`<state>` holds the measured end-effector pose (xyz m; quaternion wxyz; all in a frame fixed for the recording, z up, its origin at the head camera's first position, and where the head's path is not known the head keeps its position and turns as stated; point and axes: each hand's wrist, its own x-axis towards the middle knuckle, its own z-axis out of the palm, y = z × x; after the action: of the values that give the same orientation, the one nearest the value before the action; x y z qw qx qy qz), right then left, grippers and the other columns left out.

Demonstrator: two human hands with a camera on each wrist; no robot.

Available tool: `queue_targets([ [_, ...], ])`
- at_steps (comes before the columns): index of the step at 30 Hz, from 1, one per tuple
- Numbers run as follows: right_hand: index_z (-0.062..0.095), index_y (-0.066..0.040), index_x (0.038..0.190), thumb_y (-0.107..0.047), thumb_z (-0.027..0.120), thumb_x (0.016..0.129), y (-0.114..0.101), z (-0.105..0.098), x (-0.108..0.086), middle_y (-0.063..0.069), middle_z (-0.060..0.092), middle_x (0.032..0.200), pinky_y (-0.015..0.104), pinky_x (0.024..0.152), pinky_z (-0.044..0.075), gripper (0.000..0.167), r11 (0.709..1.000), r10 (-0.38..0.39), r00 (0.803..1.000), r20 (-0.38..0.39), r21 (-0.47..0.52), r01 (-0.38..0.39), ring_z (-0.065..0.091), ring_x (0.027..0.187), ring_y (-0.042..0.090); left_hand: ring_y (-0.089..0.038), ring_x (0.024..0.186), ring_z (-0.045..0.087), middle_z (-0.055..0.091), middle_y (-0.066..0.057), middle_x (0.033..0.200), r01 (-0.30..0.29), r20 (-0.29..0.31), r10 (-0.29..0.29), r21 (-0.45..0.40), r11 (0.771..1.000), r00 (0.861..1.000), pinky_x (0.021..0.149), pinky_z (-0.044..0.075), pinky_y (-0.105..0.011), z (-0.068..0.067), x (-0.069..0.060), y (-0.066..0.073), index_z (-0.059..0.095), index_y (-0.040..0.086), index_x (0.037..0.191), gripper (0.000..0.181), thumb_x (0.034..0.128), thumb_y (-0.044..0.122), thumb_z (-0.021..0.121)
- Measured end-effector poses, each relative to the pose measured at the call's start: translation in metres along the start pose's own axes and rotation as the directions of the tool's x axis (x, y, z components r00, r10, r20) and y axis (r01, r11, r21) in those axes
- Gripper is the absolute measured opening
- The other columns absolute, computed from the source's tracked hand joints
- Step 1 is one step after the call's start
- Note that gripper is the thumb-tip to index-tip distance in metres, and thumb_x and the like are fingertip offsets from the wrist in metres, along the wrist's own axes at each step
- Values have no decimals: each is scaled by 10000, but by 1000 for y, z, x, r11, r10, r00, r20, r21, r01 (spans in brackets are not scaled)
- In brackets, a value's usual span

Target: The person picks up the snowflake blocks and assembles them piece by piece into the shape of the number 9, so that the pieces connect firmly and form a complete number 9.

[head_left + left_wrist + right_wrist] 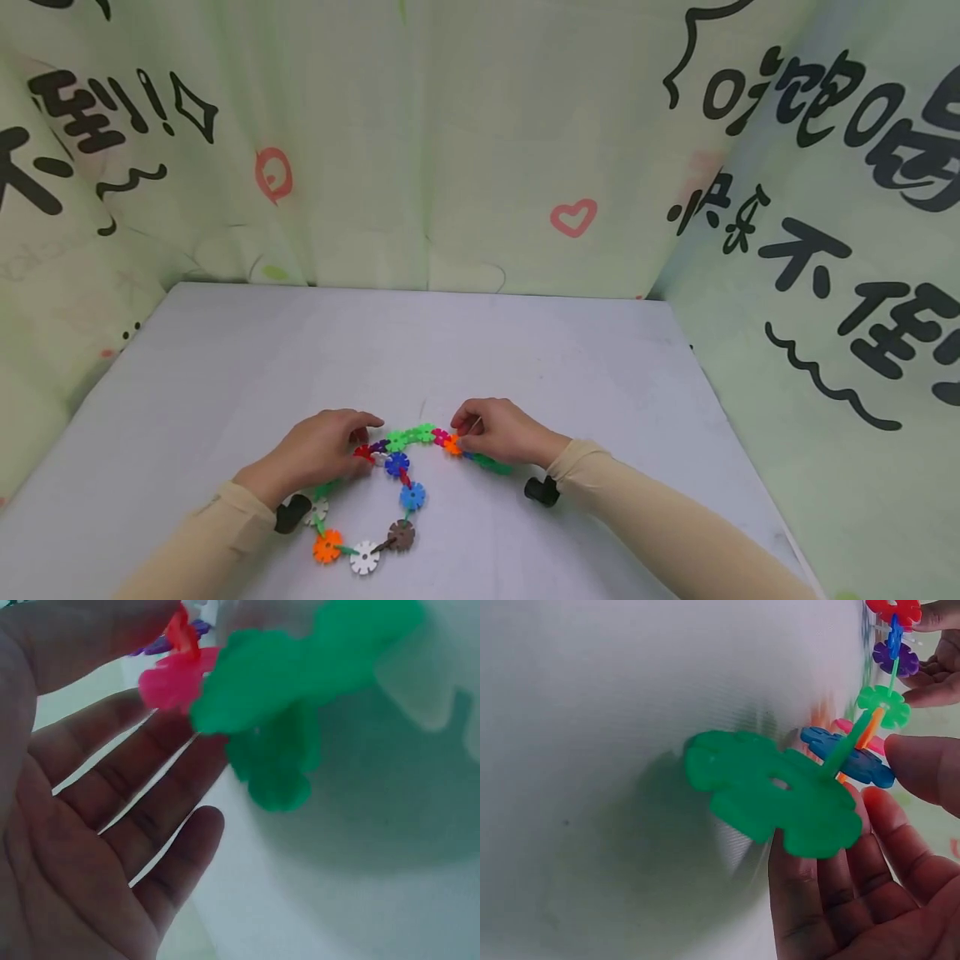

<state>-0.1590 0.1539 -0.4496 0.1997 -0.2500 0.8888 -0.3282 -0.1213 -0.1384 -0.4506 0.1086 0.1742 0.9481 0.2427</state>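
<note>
A chain of colourful notched plastic discs (411,435) lies on the table, arching between both hands; a loop of discs hangs toward the front, with a white disc (365,558) lowest. My left hand (322,446) is at the chain's left side, thumb and fingers spread around a red disc (363,452). Its fingers look fairly straight in the left wrist view, beside a pink disc (171,684) and blurred green discs (262,682). With thumb and fingertips my right hand (501,429) pinches the chain at a blue disc (847,756); a green disc (780,791) sticks out beyond.
The white tabletop (600,375) reaches back to a pale green curtain (480,150) with black lettering and a red heart. Curtain also hangs along both sides. A dark camera (542,492) is on the right wrist, another (292,513) on the left.
</note>
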Motion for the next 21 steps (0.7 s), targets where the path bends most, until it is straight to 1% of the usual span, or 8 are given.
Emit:
queue_targets([
  [4, 674, -137, 1034, -162, 727, 915, 0, 0, -1, -88, 639, 890, 277, 756, 515, 132, 1000, 2, 1000, -12, -11, -2, 612, 781, 101, -109, 783, 551, 603, 86, 844, -14, -4, 14, -18, 1000, 1000, 743, 511, -327, 3, 3, 2, 698, 133, 1218, 482, 770, 178, 872],
  [7, 680, -143, 1015, -167, 733, 910, 0, 0, -2, -88, 643, 883, 277, 743, 516, 120, 1000, -1, 1000, -23, -10, 1, 610, 767, 104, -107, 781, 562, 611, 92, 842, -39, -10, 39, -22, 999, 999, 742, 514, -330, 4, 6, 4, 699, 133, 1215, 456, 788, 173, 855],
  [16, 693, -144, 1002, -162, 721, 917, 0, -1, -6, -94, 645, 869, 275, 733, 515, 92, 1000, 1, 999, -39, -5, -1, 614, 759, 97, -103, 812, 592, 635, 108, 859, -73, -9, 73, -2, 997, 997, 768, 524, -338, 9, 16, 8, 714, 144, 1181, 403, 801, 173, 847],
  [21, 697, -141, 1010, -164, 716, 921, 1, -3, -9, -98, 645, 877, 272, 717, 517, 94, 1000, 24, 999, -46, -1, -24, 612, 762, 98, -108, 816, 585, 648, 101, 886, -84, -6, 84, 17, 996, 996, 786, 524, -341, 9, 25, 13, 727, 153, 1163, 372, 810, 171, 843],
])
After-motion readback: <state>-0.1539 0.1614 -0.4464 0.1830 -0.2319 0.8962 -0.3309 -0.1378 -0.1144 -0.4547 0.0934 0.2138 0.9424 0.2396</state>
